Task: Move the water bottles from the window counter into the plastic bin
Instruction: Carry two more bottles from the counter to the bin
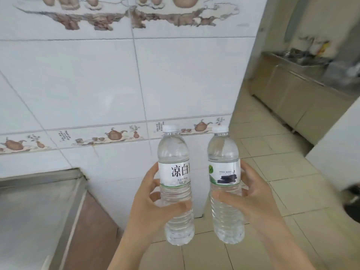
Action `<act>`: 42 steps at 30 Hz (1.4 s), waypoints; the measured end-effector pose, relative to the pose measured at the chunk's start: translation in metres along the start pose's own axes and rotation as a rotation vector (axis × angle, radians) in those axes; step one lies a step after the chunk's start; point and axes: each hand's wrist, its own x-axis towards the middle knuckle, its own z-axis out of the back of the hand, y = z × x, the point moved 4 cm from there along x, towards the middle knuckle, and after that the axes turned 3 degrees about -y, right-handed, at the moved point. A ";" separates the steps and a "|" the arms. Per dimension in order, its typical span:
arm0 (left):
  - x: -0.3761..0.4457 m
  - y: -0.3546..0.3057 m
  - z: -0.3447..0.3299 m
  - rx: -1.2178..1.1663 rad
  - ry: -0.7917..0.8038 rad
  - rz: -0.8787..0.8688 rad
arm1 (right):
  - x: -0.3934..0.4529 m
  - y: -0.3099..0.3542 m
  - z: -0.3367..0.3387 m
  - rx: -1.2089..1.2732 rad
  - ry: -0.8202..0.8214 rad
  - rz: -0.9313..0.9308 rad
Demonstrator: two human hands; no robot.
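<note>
Carrying one water bottle in each of the hands, the person stands facing a tiled wall corner (214, 94), which serves as the landmark. The left hand (155, 203) has fingers and thumb curled round the ribbed lower half of the left bottle (176, 184), just in front of the corner and a little to its left. The right hand (251, 197) wraps the right bottle (224, 180) the same way, just right of the corner, over the floor tiles (272, 162). Both bottles are upright, capped, near each other but apart. The low grip under the labels probably keeps the weight steady and the tops free for lowering them into a container.

No plastic bin shows, so the carrying step seems under way with the drop-off not yet reached. Left of the corner and lower, a steel desk (39, 201) ends in a raised rim (72, 207). Right of the corner, open floor runs toward steel cabinets (292, 98), the likeliest free path. A white panel edge (335, 152) and a dark object (352, 203) stand at the far right, too blurred to identify.
</note>
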 end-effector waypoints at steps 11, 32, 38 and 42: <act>0.061 -0.031 -0.237 -0.030 0.241 0.001 | 0.062 -0.006 0.213 -0.004 -0.237 0.005; 0.319 -0.082 -0.578 0.027 0.598 -0.045 | 0.303 -0.014 0.463 0.075 -0.618 -0.019; 0.406 -0.108 -0.658 0.030 0.672 -0.057 | 0.396 -0.007 0.514 0.105 -0.677 -0.001; 0.456 -0.115 -0.708 0.040 0.696 -0.054 | 0.454 -0.008 0.552 0.120 -0.704 0.000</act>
